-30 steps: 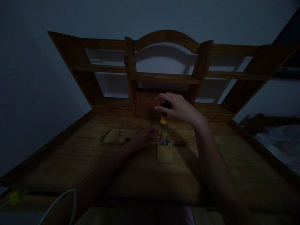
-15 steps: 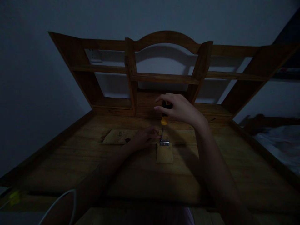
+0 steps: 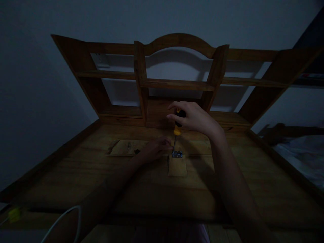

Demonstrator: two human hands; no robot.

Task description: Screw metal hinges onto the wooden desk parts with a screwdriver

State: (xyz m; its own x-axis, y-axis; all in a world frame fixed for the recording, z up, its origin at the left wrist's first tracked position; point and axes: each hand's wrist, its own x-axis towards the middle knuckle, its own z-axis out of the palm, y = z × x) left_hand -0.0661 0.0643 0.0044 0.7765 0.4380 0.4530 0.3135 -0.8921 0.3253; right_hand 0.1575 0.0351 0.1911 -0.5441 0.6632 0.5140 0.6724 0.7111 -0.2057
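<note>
My right hand [image 3: 194, 116] grips the black and yellow handle of a screwdriver [image 3: 177, 131], thumb and fingers closed around its upper part. The screwdriver stands nearly upright, its tip down at the left end of a small metal hinge [image 3: 177, 154]. Close beside the tip, my left hand [image 3: 157, 148] rests low with its fingers drawn together; what they pinch is too dark to make out. The hinge lies across the joint between a small wooden block [image 3: 177, 166] and a long wooden strip [image 3: 198, 147], which runs behind both hands.
The wooden desk top [image 3: 83, 165] carries a shelf unit [image 3: 177, 84] with an arched top at its back, against the wall. Raised edges border the sides. A white cable [image 3: 63, 216] loops by my left forearm, and a yellow object [image 3: 14, 214] sits lower left.
The hands hold almost the same pose around the screwdriver and hinge. Its handle looks slightly turned, and the whole view has shifted a little.
</note>
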